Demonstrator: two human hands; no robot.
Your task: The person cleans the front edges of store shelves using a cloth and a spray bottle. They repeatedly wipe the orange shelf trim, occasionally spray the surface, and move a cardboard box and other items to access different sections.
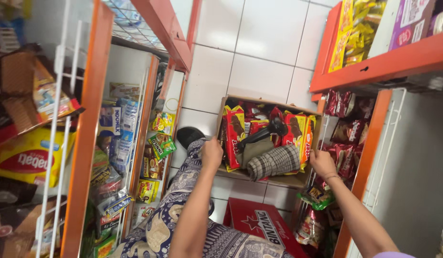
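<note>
Between two orange shelving racks, on the white tiled floor (259, 48), sits an open cardboard box (269, 179), brown and soft-edged, its flaps standing up. The left hand (211, 153) closes its fingers over the box's left wall, near the front corner; the right hand (323, 163) clamps on the right wall in the same way. Glossy red and yellow snack packets (234, 134) stand upright along the box's back and side walls. At the front edge lies a rolled checked cloth (274, 162), grey and soft, with a black handled tool (262, 134) resting across the packets above it. A flat red carton (262, 227) lies on the floor just below the box. Foil sachets (343, 157) hang along the right rack's wire front.
</note>
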